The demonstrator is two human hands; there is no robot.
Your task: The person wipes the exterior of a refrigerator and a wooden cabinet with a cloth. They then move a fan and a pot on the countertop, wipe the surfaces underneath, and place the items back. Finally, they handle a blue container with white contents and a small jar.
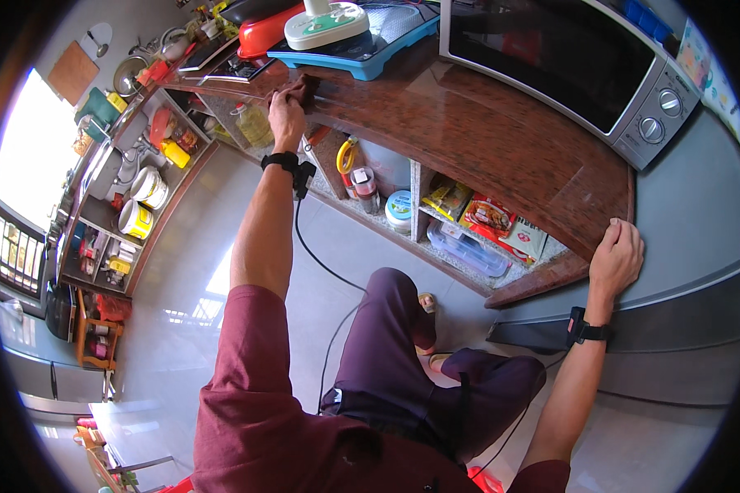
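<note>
My left hand presses on a dark brown cloth at the front edge of the reddish-brown stone countertop, left of centre. Its fingers are closed around part of the cloth. At the far right end of the counter, my right hand rests with curled fingers near the counter corner, beside the grey refrigerator; nothing shows in it. Above the cloth stand a blue-edged tray or stand and a white-and-green appliance base. A microwave oven sits on the counter between my hands.
Open shelves below hold a clear plastic bottle, a white tub, food packets and a lidded plastic box. An oil jug stands further left. Cables run from both wrists. A red basin stands by the hob.
</note>
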